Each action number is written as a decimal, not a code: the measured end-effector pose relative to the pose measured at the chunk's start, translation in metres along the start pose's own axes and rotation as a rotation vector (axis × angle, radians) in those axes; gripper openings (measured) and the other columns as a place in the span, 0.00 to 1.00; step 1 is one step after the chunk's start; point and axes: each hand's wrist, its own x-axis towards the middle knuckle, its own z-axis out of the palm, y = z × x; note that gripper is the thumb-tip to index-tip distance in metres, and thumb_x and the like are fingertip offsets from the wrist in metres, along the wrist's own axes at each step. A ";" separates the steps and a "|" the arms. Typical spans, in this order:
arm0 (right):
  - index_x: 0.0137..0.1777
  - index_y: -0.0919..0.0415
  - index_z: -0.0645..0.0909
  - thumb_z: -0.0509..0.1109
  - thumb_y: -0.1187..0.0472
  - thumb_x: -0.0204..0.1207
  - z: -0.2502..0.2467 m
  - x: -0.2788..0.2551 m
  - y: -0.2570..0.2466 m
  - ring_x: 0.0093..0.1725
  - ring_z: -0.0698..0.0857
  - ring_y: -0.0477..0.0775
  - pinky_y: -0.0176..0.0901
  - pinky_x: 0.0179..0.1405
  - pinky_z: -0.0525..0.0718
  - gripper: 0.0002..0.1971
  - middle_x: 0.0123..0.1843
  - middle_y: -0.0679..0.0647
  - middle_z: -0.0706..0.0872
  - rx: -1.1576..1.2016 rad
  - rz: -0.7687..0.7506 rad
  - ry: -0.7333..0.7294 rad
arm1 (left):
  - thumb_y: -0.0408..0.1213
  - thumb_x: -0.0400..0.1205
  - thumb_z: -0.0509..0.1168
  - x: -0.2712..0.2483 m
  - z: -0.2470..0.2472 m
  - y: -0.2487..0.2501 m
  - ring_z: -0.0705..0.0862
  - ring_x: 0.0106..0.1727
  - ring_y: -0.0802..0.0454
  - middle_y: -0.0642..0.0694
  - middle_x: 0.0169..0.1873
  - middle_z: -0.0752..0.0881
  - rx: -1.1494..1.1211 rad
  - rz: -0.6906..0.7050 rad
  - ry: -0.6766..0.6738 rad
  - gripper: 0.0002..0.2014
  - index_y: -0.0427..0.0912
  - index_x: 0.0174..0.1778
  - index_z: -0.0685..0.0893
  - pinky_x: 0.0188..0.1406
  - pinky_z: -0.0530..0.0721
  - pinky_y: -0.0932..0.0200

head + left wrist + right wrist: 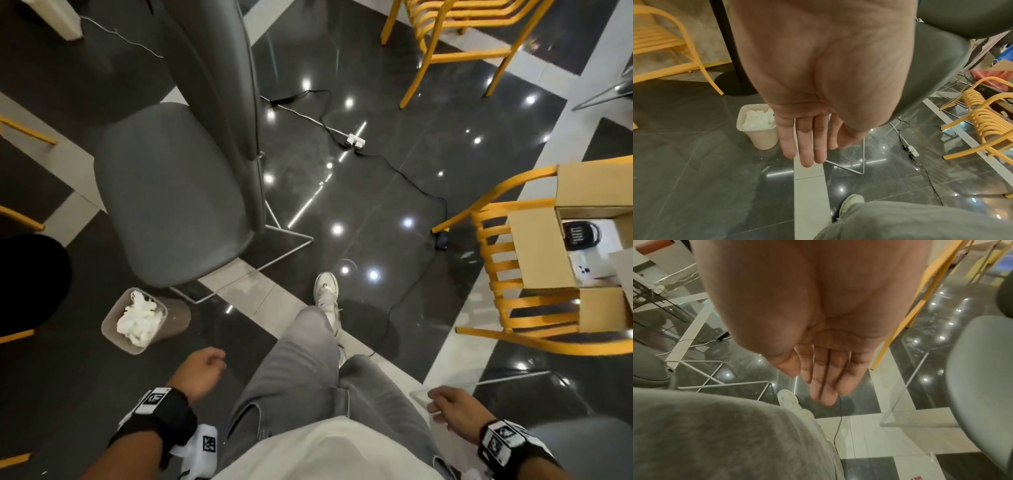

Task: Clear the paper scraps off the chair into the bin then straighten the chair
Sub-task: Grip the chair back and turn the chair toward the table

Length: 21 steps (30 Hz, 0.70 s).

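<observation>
The grey padded chair point(171, 192) stands on a white wire frame at the left; its seat is bare. Its seat underside point(937, 68) fills the upper right of the left wrist view. Just in front of it on the floor a beige bin point(135, 320) point(758, 129) holds crumpled white paper scraps point(140, 320) point(759, 120). My left hand point(202, 370) point(812, 146) hangs empty below the bin, fingers straight. My right hand point(448, 404) point(824, 379) hangs empty at my right side, fingers relaxed.
Black and white cables with a white plug block point(354, 140) cross the glossy dark floor ahead. Yellow slatted chairs point(534, 274) stand right and far back; one carries an open cardboard box point(589, 240). My grey-trousered leg and white shoe point(327, 287) step forward. Another grey chair point(982, 386) is at my right.
</observation>
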 end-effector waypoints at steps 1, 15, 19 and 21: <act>0.50 0.70 0.83 0.57 0.73 0.86 -0.007 0.011 -0.005 0.31 0.80 0.54 0.29 0.19 0.74 0.12 0.38 0.61 0.85 -0.031 -0.003 -0.005 | 0.33 0.80 0.69 0.009 0.001 0.012 0.89 0.52 0.43 0.40 0.52 0.92 -0.014 -0.001 -0.007 0.09 0.47 0.54 0.88 0.61 0.85 0.48; 0.41 0.55 0.82 0.62 0.55 0.81 -0.182 0.100 -0.276 0.45 0.86 0.51 0.45 0.52 0.82 0.11 0.44 0.49 0.89 -0.710 -0.244 0.023 | 0.21 0.82 0.65 0.104 -0.058 0.177 0.86 0.45 0.41 0.36 0.46 0.89 -0.266 -0.008 0.067 0.08 0.31 0.53 0.86 0.49 0.83 0.52; 0.38 0.51 0.83 0.64 0.55 0.79 -0.210 0.116 -0.372 0.45 0.87 0.52 0.48 0.52 0.82 0.10 0.42 0.48 0.90 -0.848 -0.368 0.024 | 0.17 0.82 0.62 0.096 -0.084 0.214 0.81 0.35 0.45 0.35 0.38 0.87 -0.459 -0.074 0.194 0.09 0.31 0.50 0.84 0.30 0.81 0.65; 0.38 0.43 0.83 0.65 0.53 0.78 -0.218 0.127 -0.417 0.40 0.86 0.53 0.47 0.44 0.83 0.09 0.37 0.48 0.88 -0.905 -0.386 0.019 | 0.20 0.83 0.63 0.087 -0.098 0.231 0.81 0.34 0.48 0.40 0.36 0.86 -0.550 -0.103 0.242 0.07 0.33 0.49 0.84 0.28 0.80 0.69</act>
